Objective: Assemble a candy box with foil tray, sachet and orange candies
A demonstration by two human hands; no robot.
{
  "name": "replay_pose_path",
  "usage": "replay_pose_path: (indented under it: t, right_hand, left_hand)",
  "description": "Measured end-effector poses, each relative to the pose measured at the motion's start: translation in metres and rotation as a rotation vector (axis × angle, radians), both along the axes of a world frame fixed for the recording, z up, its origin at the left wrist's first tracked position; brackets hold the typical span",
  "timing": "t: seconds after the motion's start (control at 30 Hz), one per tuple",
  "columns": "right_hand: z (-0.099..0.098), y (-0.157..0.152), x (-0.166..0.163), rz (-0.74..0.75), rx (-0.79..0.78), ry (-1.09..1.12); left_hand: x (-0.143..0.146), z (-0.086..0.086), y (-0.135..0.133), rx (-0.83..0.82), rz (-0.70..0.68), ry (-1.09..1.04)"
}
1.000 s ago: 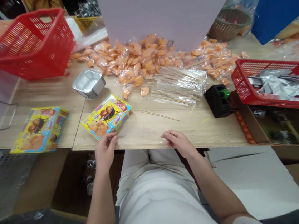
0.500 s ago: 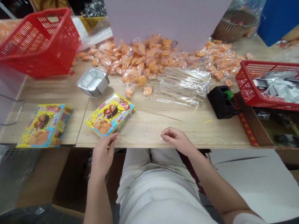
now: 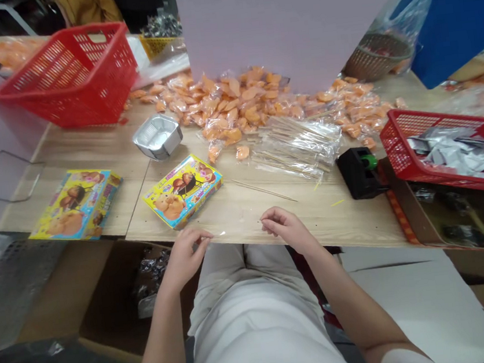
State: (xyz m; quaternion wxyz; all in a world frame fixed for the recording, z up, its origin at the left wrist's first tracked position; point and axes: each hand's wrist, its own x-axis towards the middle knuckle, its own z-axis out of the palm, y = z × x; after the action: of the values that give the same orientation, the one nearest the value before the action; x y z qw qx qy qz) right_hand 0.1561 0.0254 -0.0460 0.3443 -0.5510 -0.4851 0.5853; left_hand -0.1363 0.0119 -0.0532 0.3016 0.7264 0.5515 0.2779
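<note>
My left hand [image 3: 189, 254] is closed in a pinch at the front edge of the table, just below a yellow and blue toy box [image 3: 183, 189]. My right hand [image 3: 287, 229] also pinches, fingertips low over the wood. Between the hands there is a faint, shiny piece of clear plastic [image 3: 238, 224], hard to make out; what either pinch holds is too small to tell. Beyond them lie thin wooden sticks [image 3: 264, 190] and a bundle of bagged sticks [image 3: 299, 143]. A second toy box [image 3: 70, 204] lies further left.
Foil trays [image 3: 158, 137] stand behind the nearer box. Orange pieces in clear bags [image 3: 237, 100] are heaped at the back. A red basket [image 3: 77, 83] stands back left. At right are a black tape dispenser [image 3: 357, 174] and a red basket of silvery packets [image 3: 400, 154].
My left hand has moved right and slightly toward my body, away from the box's corner. My right hand stays nearly where it was. The whole view has shifted slightly.
</note>
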Motion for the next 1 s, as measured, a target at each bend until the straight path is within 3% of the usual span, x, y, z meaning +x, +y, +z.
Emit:
replay_pose_path:
  t: [0.1, 0.27, 0.37, 0.47, 0.7, 0.8, 0.9, 1.0]
  right_hand:
    - [0.003, 0.000, 0.002, 0.016, 0.081, -0.032]
    - [0.013, -0.001, 0.011, 0.036, 0.390, -0.133]
    - [0.016, -0.007, 0.019, 0.090, 0.458, -0.154]
    - [0.013, -0.013, 0.028, 0.137, 0.443, -0.159]
    - [-0.004, -0.012, 0.031, 0.274, 0.177, -0.034]
    - [-0.007, -0.007, 0.029, 0.293, 0.177, -0.010]
    - [0.003, -0.006, 0.041, 0.469, 0.209, 0.028]
    - [0.021, -0.004, 0.057, 0.618, 0.112, 0.199]
  left_hand:
    - [-0.002, 0.002, 0.004, 0.038, -0.007, -0.009]
    - [-0.001, 0.003, 0.016, 0.163, -0.022, 0.026]
    - [0.004, -0.002, 0.017, 0.178, -0.082, 0.094]
    - [0.009, -0.007, 0.014, 0.256, -0.071, 0.175]
    - [0.018, -0.002, 0.014, 0.629, 0.255, 0.265]
    - [0.021, -0.007, 0.015, 0.725, 0.306, 0.263]
    - [0.022, -0.012, 0.007, 0.721, 0.311, 0.258]
    - [0.026, -0.007, -0.007, 0.735, 0.373, 0.230]
